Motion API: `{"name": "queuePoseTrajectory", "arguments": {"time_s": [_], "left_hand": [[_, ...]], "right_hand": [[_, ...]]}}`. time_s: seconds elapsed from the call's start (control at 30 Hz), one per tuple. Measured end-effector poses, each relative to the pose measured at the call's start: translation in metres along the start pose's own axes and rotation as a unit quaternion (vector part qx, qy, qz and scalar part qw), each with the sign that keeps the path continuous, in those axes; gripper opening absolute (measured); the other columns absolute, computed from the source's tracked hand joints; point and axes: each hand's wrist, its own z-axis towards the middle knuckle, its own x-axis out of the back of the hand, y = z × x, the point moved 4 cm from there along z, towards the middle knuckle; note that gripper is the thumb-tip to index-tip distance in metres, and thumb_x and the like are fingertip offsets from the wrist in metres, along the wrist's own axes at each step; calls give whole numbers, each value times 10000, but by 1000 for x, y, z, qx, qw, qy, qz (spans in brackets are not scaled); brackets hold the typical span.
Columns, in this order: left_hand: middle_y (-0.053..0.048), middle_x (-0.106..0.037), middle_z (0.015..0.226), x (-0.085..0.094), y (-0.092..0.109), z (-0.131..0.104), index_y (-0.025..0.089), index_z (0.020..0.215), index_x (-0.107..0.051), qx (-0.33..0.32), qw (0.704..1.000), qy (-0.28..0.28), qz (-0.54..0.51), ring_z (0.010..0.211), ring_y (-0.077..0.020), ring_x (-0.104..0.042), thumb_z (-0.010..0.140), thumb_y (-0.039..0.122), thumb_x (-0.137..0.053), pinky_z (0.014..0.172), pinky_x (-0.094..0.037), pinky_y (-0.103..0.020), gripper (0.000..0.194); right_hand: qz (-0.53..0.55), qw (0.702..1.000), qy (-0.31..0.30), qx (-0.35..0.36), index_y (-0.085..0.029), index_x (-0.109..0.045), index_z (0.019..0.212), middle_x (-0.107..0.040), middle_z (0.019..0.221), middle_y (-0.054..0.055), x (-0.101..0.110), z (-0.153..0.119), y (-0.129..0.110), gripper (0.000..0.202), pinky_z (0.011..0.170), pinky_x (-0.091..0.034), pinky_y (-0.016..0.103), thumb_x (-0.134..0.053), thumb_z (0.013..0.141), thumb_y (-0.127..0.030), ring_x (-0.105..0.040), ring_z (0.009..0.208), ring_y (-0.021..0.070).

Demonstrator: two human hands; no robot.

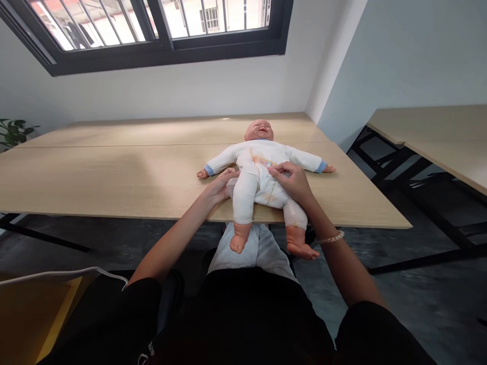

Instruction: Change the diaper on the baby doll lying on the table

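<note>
A baby doll [245, 190] in a white long-sleeved outfit with blue cuffs lies on its back at the table's front edge. Its head points toward the window and its feet hang over the edge. Orange-brown stains mark the front of the outfit. My left hand [221, 185] is beside the doll's hip on the left, fingers against the white cloth there. With fingers pinched, my right hand [292, 178] rests at the doll's belly, near a small bluish mark or fastening. What the fingertips hold is too small to make out.
The doll lies on a light wooden table [95, 172] against a wall with a barred window [167, 43]. A second table [445, 132] stands at the right. A plant [15, 133] is at the far left, and a white cable [64, 274] runs at the lower left.
</note>
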Motion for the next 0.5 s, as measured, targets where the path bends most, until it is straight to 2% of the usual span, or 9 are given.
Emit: {"name": "queuePoseTrajectory", "arguments": {"time_s": [0.07,0.17,0.27,0.4,0.5], "left_hand": [[30,-631,789,6,0,3,181,795,-541,-45,997,47,-48,697,-95,-623,709,182,-812,721,-534,-222,284],[4,-644,819,19,6,7,192,846,-562,-101,986,120,-62,786,-117,-654,746,138,-743,806,-554,-246,213],[2,-639,836,29,11,9,218,861,-517,-146,972,171,-65,887,-139,-673,722,79,-720,884,-545,-266,283],[11,-605,849,33,10,7,220,885,-498,-182,965,188,14,819,-137,-642,654,67,-740,847,-528,-288,368],[8,-580,869,31,15,3,207,894,-562,-232,938,181,180,816,-151,-597,611,65,-752,805,-496,-286,368]], "right_hand": [[1,1000,-2,-1,-201,-687,736,-728,828,69,0,0,-1,314,809,-502,384,-690,847,-495,-649,820,236],[3,1000,-6,0,-203,-685,739,-720,819,67,-1,-1,-2,310,808,-504,389,-687,851,-492,-644,817,237],[-3,1000,-2,-6,-206,-695,757,-724,823,66,-2,-2,-4,278,835,-510,402,-687,850,-468,-653,845,246],[-25,999,-25,9,-206,-723,826,-742,884,70,-3,-1,-14,217,882,-505,414,-686,866,-416,-664,908,255],[-65,995,-68,25,-207,-727,849,-751,938,67,-3,5,-26,152,898,-492,417,-691,875,-352,-668,919,255]]}}
